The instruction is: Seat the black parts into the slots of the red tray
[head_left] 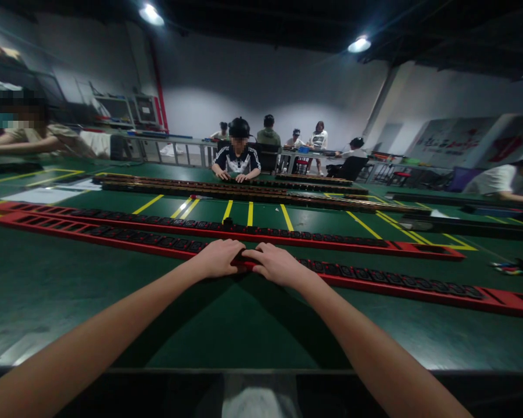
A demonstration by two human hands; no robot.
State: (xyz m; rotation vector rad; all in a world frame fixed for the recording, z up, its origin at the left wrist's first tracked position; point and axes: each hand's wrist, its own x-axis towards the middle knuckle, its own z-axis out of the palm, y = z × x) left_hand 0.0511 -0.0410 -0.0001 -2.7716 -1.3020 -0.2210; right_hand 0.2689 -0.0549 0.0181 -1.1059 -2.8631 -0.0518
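Strip (375, 280), long, red and set with a row of black sockets, lies across the green desk (70, 290) from far left to the right edge, and both hands rest on its middle, close to the person. Left hand (220, 257) lies palm down on the strip, fingers (237, 251) curled over its top toward the right hand (275, 263), which mirrors it with fingers (255, 253) bent over the same spot. The two sets of fingertips nearly meet, with a small dark part between them; whether either hand pinches that part or only presses on the strip cannot be told. A second red strip (287, 235) runs alongside, just behind the first, with a small black piece (228, 221) sitting on it beyond the hands. Yellow lines (250, 213) mark the desk farther back. Behind them lie dark strips (244, 188), where a person in a black cap (239, 155) sits facing this way with both hands on one of them. More people sit at benches by the back wall, another leans on the desk at far left (30, 136), and a sleeve in white shows at far right (501, 180).
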